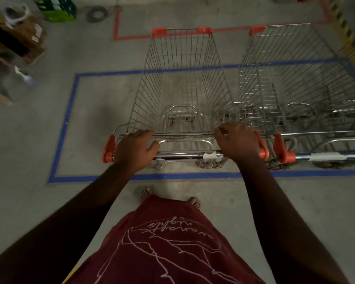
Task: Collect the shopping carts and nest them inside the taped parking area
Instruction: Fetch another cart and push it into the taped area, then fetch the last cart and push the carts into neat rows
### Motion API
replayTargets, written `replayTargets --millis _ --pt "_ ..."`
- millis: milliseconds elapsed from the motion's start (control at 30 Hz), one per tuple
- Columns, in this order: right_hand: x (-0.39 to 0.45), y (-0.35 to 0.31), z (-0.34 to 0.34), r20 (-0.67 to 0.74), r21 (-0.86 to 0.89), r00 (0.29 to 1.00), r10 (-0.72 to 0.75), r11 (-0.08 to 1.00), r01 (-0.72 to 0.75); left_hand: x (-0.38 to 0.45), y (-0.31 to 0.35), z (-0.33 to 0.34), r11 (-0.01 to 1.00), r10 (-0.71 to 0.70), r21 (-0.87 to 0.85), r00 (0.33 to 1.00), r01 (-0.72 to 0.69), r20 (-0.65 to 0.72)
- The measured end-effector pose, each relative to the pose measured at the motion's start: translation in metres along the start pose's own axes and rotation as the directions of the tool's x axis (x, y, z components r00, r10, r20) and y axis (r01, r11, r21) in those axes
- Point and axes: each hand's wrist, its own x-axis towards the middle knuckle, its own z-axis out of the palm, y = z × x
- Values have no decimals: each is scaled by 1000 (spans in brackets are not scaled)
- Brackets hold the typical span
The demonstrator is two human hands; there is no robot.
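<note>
Cart [182,83] handle gripped by left hand [135,147] and right hand [237,142], parked inside blue tape [68,119] beside second cart [295,78].

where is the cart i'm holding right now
In the head view the held cart stands centre, inside the blue tape outline, beside a second cart on its right.

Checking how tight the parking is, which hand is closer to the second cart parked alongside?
Right. The right hand grips the handle end beside the second cart; the left hand grips the far end of the handle, away from it.
</note>
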Motion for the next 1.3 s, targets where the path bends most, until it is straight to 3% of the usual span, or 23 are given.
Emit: replayTargets --millis 233,433,567,700,800,900,1000,1133,1300 --pt "0 6 -1 0 -24 999 -40 999 40 -5 3 3 1000 -14 -10 1000 14 -27" --pt "-7 -11 2 -100 25 991 -90 995 93 -6 -9 -5 983 -4 -185 1000 9 28" --pt "-16 -52 13 -116 94 979 -165 980 176 -15 -26 -18 990 62 -125 998 -60 13" --pt "-28 -121 34 -121 229 940 -319 912 339 -33 -59 -38 926 105 -354 991 -130 -89" --pt "-38 -183 55 -112 298 895 -433 844 445 -64 -99 -51 812 24 -563 973 -152 -229" --pt "-54 -254 77 -101 340 824 -558 759 555 -103 -155 -60 759 -130 -638 929 -131 -346" --pt "-70 -329 107 -44 391 765 -642 694 605 -148 -220 -61 740 -298 -672 889 -15 -348" --pt "-98 -427 162 62 486 697 -714 631 604 -222 -301 -63 635 -493 -765 819 108 -295" --pt "-138 -534 222 228 558 508 -831 539 631 -302 -372 -71 554 -663 -803 700 219 -266"
